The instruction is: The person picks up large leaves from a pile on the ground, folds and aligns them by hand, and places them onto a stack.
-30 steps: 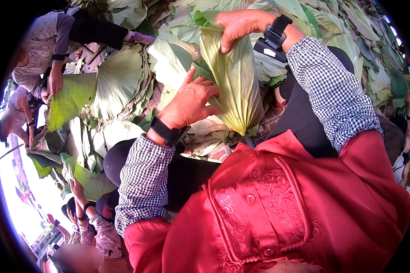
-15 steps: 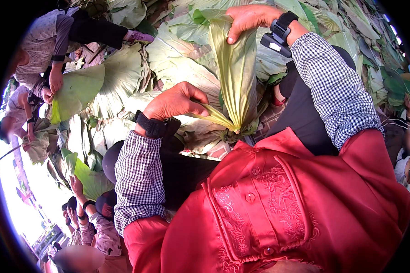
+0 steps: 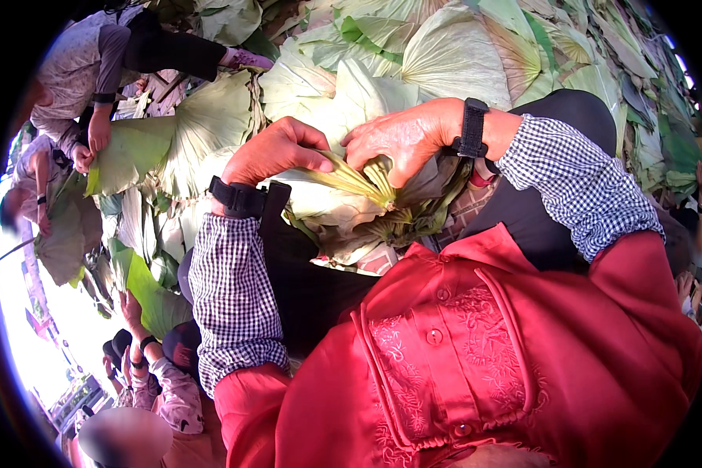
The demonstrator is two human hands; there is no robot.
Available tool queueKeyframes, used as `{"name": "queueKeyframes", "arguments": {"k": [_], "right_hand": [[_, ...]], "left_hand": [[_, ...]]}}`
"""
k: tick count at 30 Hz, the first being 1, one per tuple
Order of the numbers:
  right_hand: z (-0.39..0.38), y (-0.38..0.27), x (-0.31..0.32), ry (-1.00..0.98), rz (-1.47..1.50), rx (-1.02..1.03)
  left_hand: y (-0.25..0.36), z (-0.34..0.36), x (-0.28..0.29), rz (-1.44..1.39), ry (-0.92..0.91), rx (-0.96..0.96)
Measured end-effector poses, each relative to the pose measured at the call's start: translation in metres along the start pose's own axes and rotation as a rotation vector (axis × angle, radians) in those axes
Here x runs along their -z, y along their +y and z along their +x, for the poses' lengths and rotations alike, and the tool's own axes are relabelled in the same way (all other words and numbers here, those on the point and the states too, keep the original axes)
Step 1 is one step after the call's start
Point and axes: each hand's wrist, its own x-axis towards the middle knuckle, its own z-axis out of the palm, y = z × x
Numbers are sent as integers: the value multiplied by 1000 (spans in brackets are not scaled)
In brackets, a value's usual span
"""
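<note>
A folded yellow-green lotus leaf (image 3: 373, 184) stands in front of my lap, its pleated veins gathering to a narrow stem end at the bottom. My left hand (image 3: 277, 154) pinches one edge of it between thumb and fingers. From the other side, my right hand (image 3: 413, 139) closes around the pleats, thumb nearest me and fingertips hidden behind. The two hands are close together, fingertips a short gap apart. Below the stem end, more crumpled leaves (image 3: 402, 228) lie on the brick ground. Both wrists wear black straps.
Large pale leaves (image 3: 454, 58) lie spread and overlapping beyond my hands and to the right. At the upper left a co-worker's hands (image 3: 93, 140) hold a green leaf (image 3: 136, 148). Other people sit along the left side. My dark-trousered knees (image 3: 554, 117) flank the work.
My right hand has come down from the leaf's raised upper end to its lower pleats, beside my left hand. The tall upper part no longer stands up. My left hand keeps its pinch.
</note>
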Motion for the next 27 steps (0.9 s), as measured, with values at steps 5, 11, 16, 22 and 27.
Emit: {"name": "queueKeyframes", "arguments": {"k": [5,11,16,22,27], "right_hand": [[2,-15,10,-116,-84,-304],[-14,5,33,-57,-41,-218],[1,7,47,55,275,-214],[-26,-12,53,-14,500,-399],[-9,-32,51,40,288,-486]], "left_hand": [[-7,4,1,76,51,-23],[21,18,-34,817,332,-551],[15,12,-41,665,389,-314],[24,22,-48,369,262,-305],[2,16,-50,-105,101,-299]]}}
